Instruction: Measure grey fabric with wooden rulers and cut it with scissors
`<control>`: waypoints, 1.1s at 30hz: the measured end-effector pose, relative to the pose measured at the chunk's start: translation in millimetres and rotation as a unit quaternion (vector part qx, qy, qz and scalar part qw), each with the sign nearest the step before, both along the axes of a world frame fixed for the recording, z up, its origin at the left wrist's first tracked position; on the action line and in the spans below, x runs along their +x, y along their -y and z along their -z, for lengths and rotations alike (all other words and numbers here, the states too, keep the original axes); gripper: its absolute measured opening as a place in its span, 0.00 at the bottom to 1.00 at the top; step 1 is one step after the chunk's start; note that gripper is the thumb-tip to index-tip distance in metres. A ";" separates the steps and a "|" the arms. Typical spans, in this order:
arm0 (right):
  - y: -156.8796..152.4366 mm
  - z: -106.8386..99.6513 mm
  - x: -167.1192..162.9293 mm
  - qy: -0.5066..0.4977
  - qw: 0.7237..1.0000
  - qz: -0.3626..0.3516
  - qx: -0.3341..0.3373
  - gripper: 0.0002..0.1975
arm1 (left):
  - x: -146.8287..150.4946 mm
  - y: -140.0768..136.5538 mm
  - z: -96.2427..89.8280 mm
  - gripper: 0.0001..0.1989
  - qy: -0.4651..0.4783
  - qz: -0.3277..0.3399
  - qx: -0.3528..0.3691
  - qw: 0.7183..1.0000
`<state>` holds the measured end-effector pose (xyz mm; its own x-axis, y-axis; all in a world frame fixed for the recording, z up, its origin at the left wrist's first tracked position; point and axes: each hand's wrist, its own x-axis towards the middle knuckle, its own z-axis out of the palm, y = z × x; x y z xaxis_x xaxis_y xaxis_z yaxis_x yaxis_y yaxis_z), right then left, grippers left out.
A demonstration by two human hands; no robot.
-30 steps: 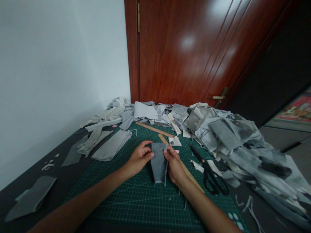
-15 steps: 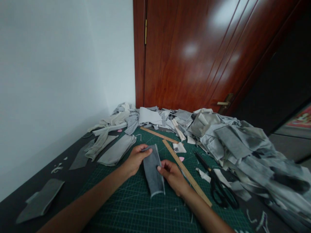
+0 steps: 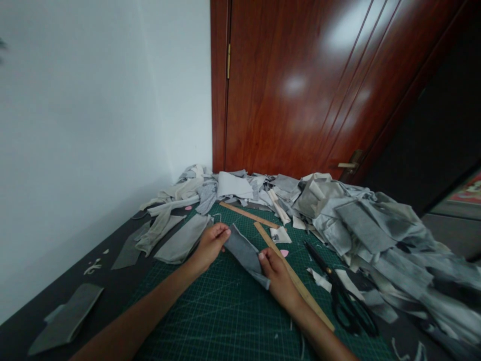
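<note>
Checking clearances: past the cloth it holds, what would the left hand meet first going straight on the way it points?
Probably the farther wooden ruler, lying on the green mat; the height of the left hand is unclear, so it might pass above.

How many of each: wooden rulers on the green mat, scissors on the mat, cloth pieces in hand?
Wooden rulers: 2
Scissors: 1 pair
Held gray cloth: 1 (can't tell if layered)
Total: 4
</note>
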<state>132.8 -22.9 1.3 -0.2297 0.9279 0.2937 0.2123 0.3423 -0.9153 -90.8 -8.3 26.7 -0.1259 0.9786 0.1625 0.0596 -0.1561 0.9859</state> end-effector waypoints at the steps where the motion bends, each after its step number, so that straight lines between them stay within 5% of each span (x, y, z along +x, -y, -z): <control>1: -0.8 -0.9 1.6 0.001 1.000 -0.022 -0.019 0.19 | -3.4 -1.8 2.3 0.16 -0.039 0.011 -0.002 0.999; 5: -5.6 -2.3 11.6 0.079 0.994 -0.061 -0.050 0.13 | -19.2 -5.0 11.5 0.10 -0.263 0.022 -0.004 0.964; 9: -9.2 1.5 18.5 0.198 0.979 -0.029 0.038 0.24 | -20.6 4.0 10.0 0.10 -0.359 -0.024 -0.010 0.933; 12: -8.2 2.2 17.7 0.243 0.963 0.001 0.119 0.27 | -9.1 14.1 1.5 0.15 -0.516 -0.066 0.075 0.851; 15: -4.5 -0.2 13.7 0.295 0.934 0.005 0.200 0.21 | 5.2 22.7 -2.0 0.10 -0.549 0.058 0.166 0.817; 20: -2.9 0.6 8.2 0.394 0.884 -0.033 0.250 0.14 | 20.7 31.5 6.5 0.05 -0.530 0.172 0.168 0.813; 29: -17.5 -7.6 36.3 0.482 0.841 0.162 0.186 0.11 | 31.6 33.7 10.1 0.07 -0.536 0.133 0.097 0.828; 33: -22.8 -3.0 49.7 0.511 0.841 0.146 0.103 0.09 | 30.6 35.3 12.9 0.09 -0.556 0.128 0.086 0.817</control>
<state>182.4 -0.2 4.4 -0.2310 0.9420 0.2434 0.9543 0.2681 -0.1318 -60.2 -43.6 13.7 0.3986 0.9003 0.1751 0.8465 -0.4346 0.3076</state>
